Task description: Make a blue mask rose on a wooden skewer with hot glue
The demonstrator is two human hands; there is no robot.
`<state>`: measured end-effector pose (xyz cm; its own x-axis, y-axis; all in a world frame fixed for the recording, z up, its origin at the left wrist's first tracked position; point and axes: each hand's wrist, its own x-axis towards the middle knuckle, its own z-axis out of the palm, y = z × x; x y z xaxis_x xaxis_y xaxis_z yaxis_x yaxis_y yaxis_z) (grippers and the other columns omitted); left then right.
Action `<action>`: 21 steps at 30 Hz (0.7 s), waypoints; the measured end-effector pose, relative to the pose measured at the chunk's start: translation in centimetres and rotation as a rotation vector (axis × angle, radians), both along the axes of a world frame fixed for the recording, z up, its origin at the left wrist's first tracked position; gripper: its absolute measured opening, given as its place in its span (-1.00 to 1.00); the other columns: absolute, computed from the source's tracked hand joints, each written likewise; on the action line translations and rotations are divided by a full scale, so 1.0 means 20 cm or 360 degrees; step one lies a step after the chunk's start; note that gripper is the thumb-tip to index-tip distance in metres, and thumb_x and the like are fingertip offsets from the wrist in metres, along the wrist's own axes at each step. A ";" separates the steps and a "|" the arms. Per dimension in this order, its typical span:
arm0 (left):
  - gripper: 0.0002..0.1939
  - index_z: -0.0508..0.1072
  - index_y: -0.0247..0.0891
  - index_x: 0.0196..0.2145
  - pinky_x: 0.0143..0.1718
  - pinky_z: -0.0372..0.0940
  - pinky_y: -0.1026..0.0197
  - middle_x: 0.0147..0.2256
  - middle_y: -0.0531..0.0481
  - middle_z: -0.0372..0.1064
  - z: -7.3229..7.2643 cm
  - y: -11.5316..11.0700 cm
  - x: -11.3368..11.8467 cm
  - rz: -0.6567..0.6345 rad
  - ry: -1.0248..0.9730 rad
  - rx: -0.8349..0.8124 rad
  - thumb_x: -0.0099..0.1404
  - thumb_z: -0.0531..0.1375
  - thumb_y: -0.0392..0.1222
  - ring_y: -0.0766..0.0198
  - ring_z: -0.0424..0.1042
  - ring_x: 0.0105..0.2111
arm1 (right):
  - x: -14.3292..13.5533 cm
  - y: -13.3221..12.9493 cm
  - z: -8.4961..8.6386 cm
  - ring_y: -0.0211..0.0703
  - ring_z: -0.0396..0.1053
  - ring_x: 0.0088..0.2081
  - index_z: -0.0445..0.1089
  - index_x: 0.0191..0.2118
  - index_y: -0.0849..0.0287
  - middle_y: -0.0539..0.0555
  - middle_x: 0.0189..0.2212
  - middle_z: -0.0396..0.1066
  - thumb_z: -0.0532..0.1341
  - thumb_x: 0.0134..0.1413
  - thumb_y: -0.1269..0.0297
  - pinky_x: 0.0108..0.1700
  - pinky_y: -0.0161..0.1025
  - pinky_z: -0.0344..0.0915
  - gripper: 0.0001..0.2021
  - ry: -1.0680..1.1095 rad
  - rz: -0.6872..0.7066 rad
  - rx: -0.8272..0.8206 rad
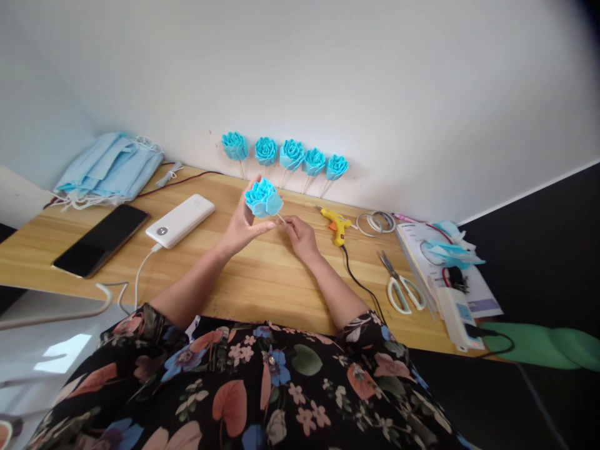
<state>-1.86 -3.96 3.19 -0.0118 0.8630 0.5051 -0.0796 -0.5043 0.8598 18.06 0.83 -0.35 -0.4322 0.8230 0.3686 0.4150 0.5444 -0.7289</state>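
A bright blue handmade flower (263,199) on a thin pale stick stem is held up above the middle of the table, tilted with its stem toward the lower right. My left hand (244,228) curves around the flower head, fingers behind it and thumb stretched below its petals. Between the thumb and fingers of my right hand (300,237) the stem is pinched just under the head. Behind my hands, several similar blue flowers (291,155) lean in a row against the wall. To the right of my right hand lies a yellow hot glue gun (338,226).
On the left are a stack of blue face masks (110,167), a black phone (100,240) and a white power bank (180,220) with its cable. On the right lie white-handled scissors (398,284), a coiled cable (376,222), papers (478,290) with blue scraps, and a power strip (458,319).
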 end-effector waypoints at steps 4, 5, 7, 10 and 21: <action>0.14 0.10 -0.04 0.47 0.38 0.21 -0.19 0.34 -0.28 0.26 -0.02 0.01 -0.03 0.0091 0.0009 0.0035 0.12 0.46 0.36 -0.20 0.25 0.37 | 0.00 0.00 0.00 -0.05 0.58 -0.11 0.56 -0.12 0.04 0.07 -0.15 0.66 0.06 0.46 -0.03 -0.04 -0.16 0.41 -0.62 0.0013 0.0054 0.0017; 0.13 0.10 -0.03 0.47 0.36 0.24 -0.19 0.34 -0.27 0.26 -0.02 0.02 -0.03 0.0102 0.0000 0.0033 0.12 0.46 0.37 -0.21 0.28 0.36 | 0.00 0.00 0.00 -0.05 0.58 -0.10 0.56 -0.12 0.04 0.07 -0.15 0.66 0.05 0.47 -0.04 -0.04 -0.16 0.41 -0.61 0.0020 0.0070 0.0018; 0.11 0.11 -0.04 0.46 0.30 0.31 -0.18 0.31 -0.27 0.31 -0.01 0.01 -0.04 0.0105 -0.0029 0.0012 0.13 0.46 0.35 -0.22 0.37 0.29 | 0.00 0.00 0.00 -0.05 0.58 -0.10 0.57 -0.12 0.05 0.08 -0.15 0.66 0.06 0.46 -0.05 -0.03 -0.16 0.41 -0.60 0.0042 0.0107 0.0021; 0.05 0.18 -0.08 0.42 0.21 0.38 -0.15 0.18 -0.26 0.45 0.01 0.00 -0.03 0.0071 -0.0064 -0.0008 0.13 0.47 0.33 -0.18 0.49 0.17 | 0.00 0.00 0.01 -0.04 0.58 -0.12 0.58 -0.13 0.06 0.10 -0.17 0.66 0.08 0.45 -0.05 -0.04 -0.15 0.41 -0.60 0.0066 0.0128 0.0014; -0.50 0.46 -0.16 -0.03 0.00 0.39 0.13 -0.16 -0.01 0.53 0.02 -0.03 -0.01 0.0300 -0.0189 -0.0097 0.28 0.41 0.22 0.18 0.53 -0.16 | -0.01 0.02 -0.04 -0.04 0.58 -0.16 0.57 -0.09 0.03 0.06 -0.18 0.66 0.20 0.37 -0.03 -0.07 -0.16 0.42 -0.70 0.0031 0.0026 -0.0062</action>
<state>-2.14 -4.48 3.67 -0.2321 0.8688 0.4374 -0.0914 -0.4671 0.8794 17.95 1.25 -1.24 -0.4390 0.8296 0.3450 0.3917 0.5223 -0.7575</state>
